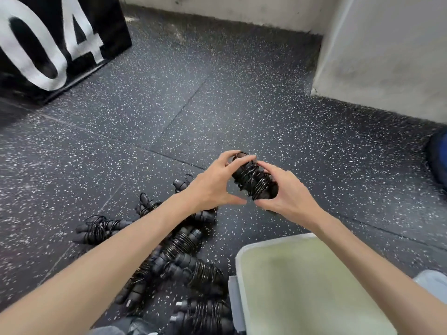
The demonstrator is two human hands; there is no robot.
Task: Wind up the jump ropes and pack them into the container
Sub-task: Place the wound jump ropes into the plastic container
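Dark speckled rubber floor lies open ahead, wide passage there. Black box with white "04" blocks far left. Pale concrete wall block blocks far right. Pile of wound black jump ropes crowds the floor near left. Pale green open plastic container sits near right, mouth unobstructed from above.
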